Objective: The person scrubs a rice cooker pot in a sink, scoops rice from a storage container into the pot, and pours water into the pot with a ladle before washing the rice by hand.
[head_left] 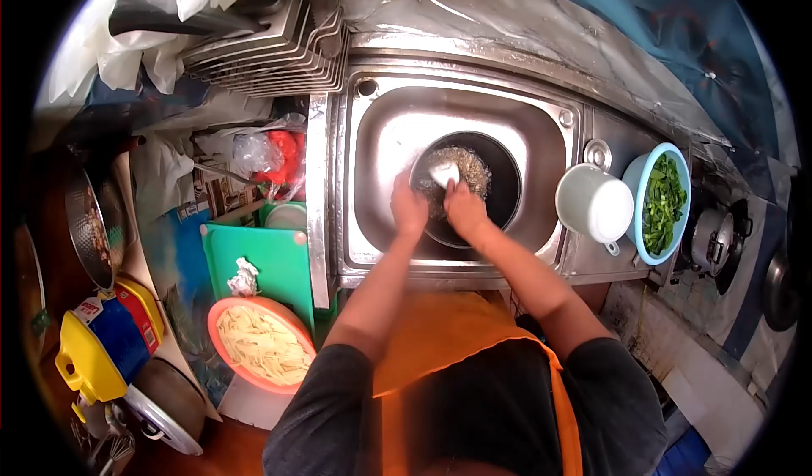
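Observation:
In the sink's basin stands a dark round pot [505, 172] with brownish, bubbly-looking contents [475, 172]. My left hand [409, 207] is closed at the pot's left rim, its fingertips partly hidden. Inside the pot, my right hand [465, 210] pinches a small white object [443, 172]; whether it is a cloth, a sponge or a scoop I cannot tell. Both forearms reach in over the front edge of the metal sink [381, 121].
A white enamel pot [595, 201] and a light-blue basin [636, 172] of leafy greens [664, 205] stand right of the sink. To the left are a wire rack [271, 62], a green board [288, 260], and an orange basin [222, 341] of pale strips [262, 345].

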